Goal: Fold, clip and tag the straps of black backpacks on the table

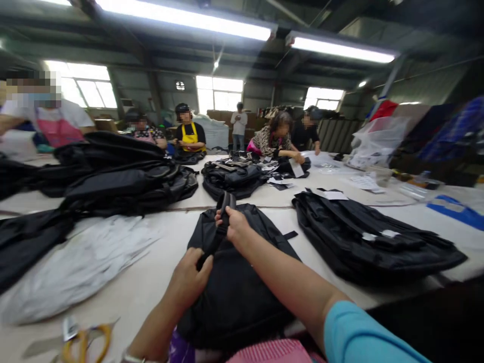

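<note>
A black backpack [242, 287] lies flat on the table right in front of me. My right hand [235, 226] is closed around a black strap [227, 201] near the top of the bag, its upper part standing up in a loop. Lower and to the left, my left hand [193, 275] pinches the same strap, with the thumb on top. The strap runs slanting between both hands. Part of the bag is hidden under my right forearm.
Scissors with yellow handles [81, 348] lie at the lower left, below a pile of white sheeting [83, 267]. Stacked black bags [128, 181] stand at the left, more bags [370, 237] at the right. Several people work across the table [177, 202].
</note>
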### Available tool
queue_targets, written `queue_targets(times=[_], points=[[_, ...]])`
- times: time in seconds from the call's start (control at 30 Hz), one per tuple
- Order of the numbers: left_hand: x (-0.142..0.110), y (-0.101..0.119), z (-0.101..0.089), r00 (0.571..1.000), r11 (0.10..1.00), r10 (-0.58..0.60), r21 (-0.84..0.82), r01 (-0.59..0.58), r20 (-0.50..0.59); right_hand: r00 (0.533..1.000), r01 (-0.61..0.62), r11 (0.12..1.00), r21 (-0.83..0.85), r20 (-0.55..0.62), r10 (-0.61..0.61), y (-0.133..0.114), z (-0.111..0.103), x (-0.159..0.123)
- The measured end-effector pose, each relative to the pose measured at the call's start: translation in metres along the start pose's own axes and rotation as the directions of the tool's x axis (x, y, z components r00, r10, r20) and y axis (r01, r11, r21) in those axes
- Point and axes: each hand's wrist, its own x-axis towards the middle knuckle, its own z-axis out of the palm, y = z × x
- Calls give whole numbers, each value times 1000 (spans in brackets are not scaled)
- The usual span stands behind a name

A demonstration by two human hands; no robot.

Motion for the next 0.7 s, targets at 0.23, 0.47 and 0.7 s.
queue_targets(times=[0.23, 0.47, 0.7], points=[[7, 1, -21, 997, 992, 38, -119, -46, -66, 996, -65, 997, -31, -66, 63, 4, 8, -18], [11, 0, -22, 991, 973, 112, -197, -123, -70, 995, -20, 997, -68, -98, 13, 10, 17, -27], [10, 21, -27, 946, 986, 109, -87, -141, -304, 978, 146, 962, -230, -113, -175, 29, 21, -31]])
